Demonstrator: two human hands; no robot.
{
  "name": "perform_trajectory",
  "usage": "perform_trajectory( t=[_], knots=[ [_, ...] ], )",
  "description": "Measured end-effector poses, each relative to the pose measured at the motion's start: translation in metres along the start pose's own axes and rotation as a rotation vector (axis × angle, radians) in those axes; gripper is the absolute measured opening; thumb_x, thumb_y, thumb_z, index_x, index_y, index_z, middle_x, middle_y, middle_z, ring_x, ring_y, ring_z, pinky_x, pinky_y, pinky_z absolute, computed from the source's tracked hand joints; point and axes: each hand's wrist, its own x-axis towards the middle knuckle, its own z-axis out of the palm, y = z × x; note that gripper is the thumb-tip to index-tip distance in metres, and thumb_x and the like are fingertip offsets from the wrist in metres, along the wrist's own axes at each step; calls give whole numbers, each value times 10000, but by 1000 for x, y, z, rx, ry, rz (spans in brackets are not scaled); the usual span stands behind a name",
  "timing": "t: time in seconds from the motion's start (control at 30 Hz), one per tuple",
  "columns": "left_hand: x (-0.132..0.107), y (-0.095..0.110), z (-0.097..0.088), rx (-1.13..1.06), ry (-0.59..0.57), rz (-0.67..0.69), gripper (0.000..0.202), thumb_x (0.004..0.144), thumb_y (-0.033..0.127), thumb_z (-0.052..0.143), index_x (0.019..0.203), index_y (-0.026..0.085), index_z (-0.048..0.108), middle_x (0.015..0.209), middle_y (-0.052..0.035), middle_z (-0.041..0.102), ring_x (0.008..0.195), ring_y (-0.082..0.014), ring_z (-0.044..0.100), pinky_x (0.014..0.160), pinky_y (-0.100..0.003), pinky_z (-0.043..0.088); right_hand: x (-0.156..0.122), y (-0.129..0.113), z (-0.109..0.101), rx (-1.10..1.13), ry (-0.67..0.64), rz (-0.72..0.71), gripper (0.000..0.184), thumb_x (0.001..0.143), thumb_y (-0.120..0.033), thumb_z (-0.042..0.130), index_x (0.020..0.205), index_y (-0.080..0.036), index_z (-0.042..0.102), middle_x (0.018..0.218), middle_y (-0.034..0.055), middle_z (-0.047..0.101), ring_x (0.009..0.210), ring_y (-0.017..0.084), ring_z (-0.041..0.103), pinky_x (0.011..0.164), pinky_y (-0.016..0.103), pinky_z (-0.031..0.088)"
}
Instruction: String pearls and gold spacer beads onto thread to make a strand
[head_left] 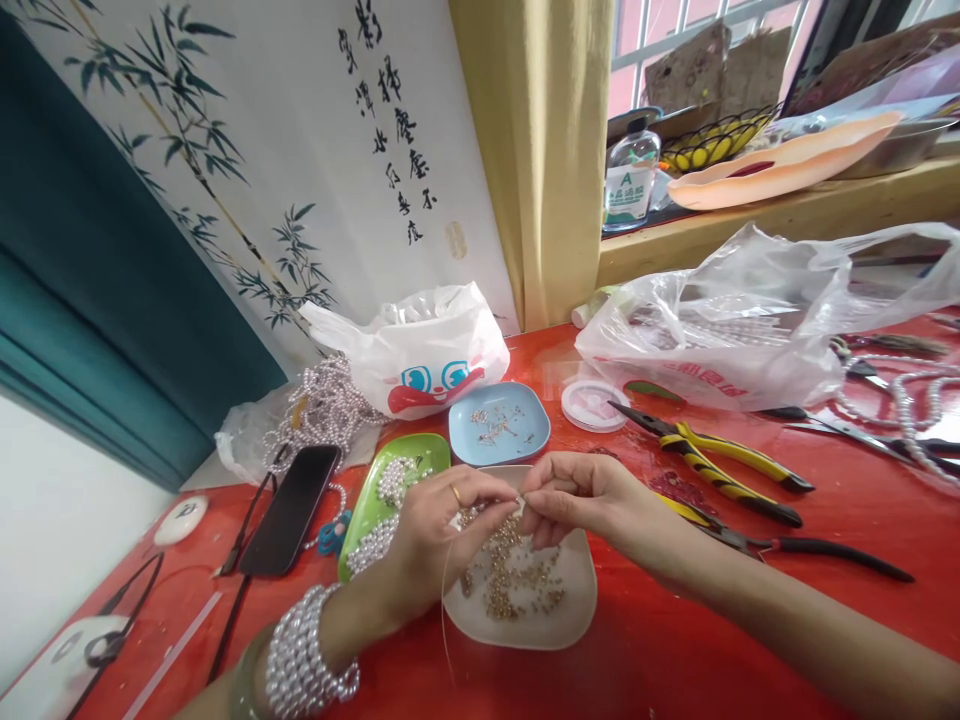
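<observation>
My left hand (454, 515) is closed in a pinch over the white tray (525, 628), with a thin clear beading thread (444, 610) hanging down from it. Pinched fingers of my right hand (566, 495) meet the left fingertips; what sits between them is too small to make out. Small gold-coloured beads (517, 575) lie scattered in the tray underneath. Strands of pearly beads (304, 650) wrap my left wrist, beside a bangle (244, 685). Just left of the hands, a green tray (352, 515) holds pearly beads.
A blue tray (500, 450) with small pieces stands behind. Yellow-and-black pliers (720, 455) and red-and-black pliers (832, 546) lie right. A phone (291, 512) and cables are left. Plastic bags (450, 350) and a round clear case (592, 405) sit at the back; scissors (862, 432) lie far right.
</observation>
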Motion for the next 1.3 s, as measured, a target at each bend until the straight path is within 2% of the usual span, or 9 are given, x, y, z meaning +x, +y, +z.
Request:
perform_trajectory(
  t=[0.1, 0.33, 0.53, 0.7, 0.97, 1.3],
  knots=[
    [-1, -1, 0, -5, -6, -24, 94, 776, 162, 555, 844, 192, 613, 763, -16, 665, 682, -123, 603, 632, -249, 493, 0, 2, -1, 20, -13, -6, 177, 741, -302, 597, 740, -137, 533, 671, 10, 641, 586, 86, 609, 580, 208, 456],
    [-2, -2, 2, -172, 46, -239, 81, 722, 210, 622, 780, 174, 578, 718, -11, 653, 651, -130, 619, 615, -241, 523, -1, 2, -2, 60, -32, -10, 200, 741, -323, 604, 742, -137, 530, 677, 13, 644, 597, 89, 608, 587, 214, 452],
    [-1, -2, 0, -96, 68, -151, 58, 709, 242, 640, 708, 189, 617, 660, 8, 647, 583, -110, 580, 555, -229, 489, -1, 2, -1, 58, -10, -17, 204, 739, -326, 603, 742, -137, 528, 685, 24, 651, 602, 92, 610, 595, 220, 453],
    [1, -1, 1, -164, 59, -232, 44, 708, 207, 634, 741, 180, 648, 719, -21, 681, 660, -137, 613, 589, -246, 507, -1, 0, -1, 39, 32, -34, 195, 735, -325, 606, 729, -143, 536, 678, 17, 646, 603, 94, 603, 593, 223, 452],
    [0, -3, 3, -270, 76, -335, 40, 679, 193, 659, 707, 171, 640, 672, -9, 665, 605, -123, 596, 541, -218, 494, -2, 1, -1, 21, 21, -47, 165, 750, -303, 589, 727, -148, 538, 674, 13, 650, 605, 93, 609, 586, 214, 457],
    [1, -1, 3, -323, 66, -298, 44, 679, 177, 660, 701, 174, 623, 674, -5, 660, 621, -120, 599, 570, -221, 496, -2, 0, 2, -31, 35, -24, 129, 765, -263, 558, 721, -148, 518, 668, 22, 659, 599, 95, 616, 579, 214, 456]
  ],
)
